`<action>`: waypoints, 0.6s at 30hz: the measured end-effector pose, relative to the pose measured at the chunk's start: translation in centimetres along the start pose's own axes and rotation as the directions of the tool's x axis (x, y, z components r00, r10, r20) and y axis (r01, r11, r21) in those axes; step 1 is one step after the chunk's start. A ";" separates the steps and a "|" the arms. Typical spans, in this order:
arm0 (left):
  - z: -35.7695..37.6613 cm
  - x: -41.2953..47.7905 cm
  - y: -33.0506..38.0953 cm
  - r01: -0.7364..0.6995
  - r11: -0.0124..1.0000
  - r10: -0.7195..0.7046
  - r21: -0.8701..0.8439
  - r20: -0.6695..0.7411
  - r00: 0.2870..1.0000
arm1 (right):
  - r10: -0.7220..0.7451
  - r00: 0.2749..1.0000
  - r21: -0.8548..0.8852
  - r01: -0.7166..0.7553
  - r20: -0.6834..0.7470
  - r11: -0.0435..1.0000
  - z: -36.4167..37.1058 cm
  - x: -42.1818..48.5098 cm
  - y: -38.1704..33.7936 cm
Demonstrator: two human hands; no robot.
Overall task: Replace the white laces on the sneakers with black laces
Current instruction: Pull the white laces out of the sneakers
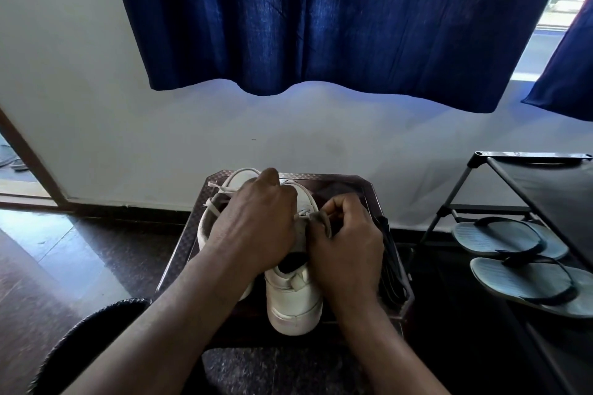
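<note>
Because its rim is raised, the small dark table point(321, 176) holds things like a tray: two white sneakers point(293, 305) stand side by side, and black laces point(390, 266) lie along the right rim. The left hand point(253, 228) lies over the sneakers with fingers curled down; whether it grips something I cannot tell. The right hand point(346, 244) pinches a white lace point(305, 214) of the right sneaker. Near the table's right edge, a shoe rack point(449, 202) carries two sandals point(500, 237). On the left, dark floor point(96, 250) reaches the wall.

White sneakers point(293, 301), white laces point(221, 188); black laces point(391, 266); deep blue curtain point(321, 16); grey-blue sandals point(500, 236), black straps point(495, 222); black rack point(529, 155).
</note>
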State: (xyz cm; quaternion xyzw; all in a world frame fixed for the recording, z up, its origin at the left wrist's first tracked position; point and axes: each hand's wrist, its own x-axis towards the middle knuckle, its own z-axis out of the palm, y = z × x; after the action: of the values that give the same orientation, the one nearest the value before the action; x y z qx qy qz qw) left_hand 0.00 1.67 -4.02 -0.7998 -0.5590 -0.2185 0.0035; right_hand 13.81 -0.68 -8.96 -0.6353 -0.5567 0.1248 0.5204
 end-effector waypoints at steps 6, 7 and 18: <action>0.2 0.8 -0.6 0.194 0.751 -0.292 -0.631 -0.055 0.955 | -0.008 1.000 -0.006 0.008 0.008 1.000 -0.1 0.0 0.1; -0.1 1.0 -0.7 0.218 0.634 -0.355 -0.742 -0.029 0.934 | -0.002 1.000 -0.009 0.003 0.014 1.000 0.0 0.0 0.1; -0.8 -0.4 0.4 -0.045 0.998 0.048 0.049 -0.049 0.998 | -0.009 1.000 -0.011 0.008 -0.013 1.000 0.2 0.1 0.2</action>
State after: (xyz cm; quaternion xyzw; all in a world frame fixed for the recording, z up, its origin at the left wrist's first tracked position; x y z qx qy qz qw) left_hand -0.01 1.00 -3.37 -0.8065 -0.5452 -0.2249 0.0420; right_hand 13.79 -0.46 -9.14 -0.6365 -0.5567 0.1156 0.5212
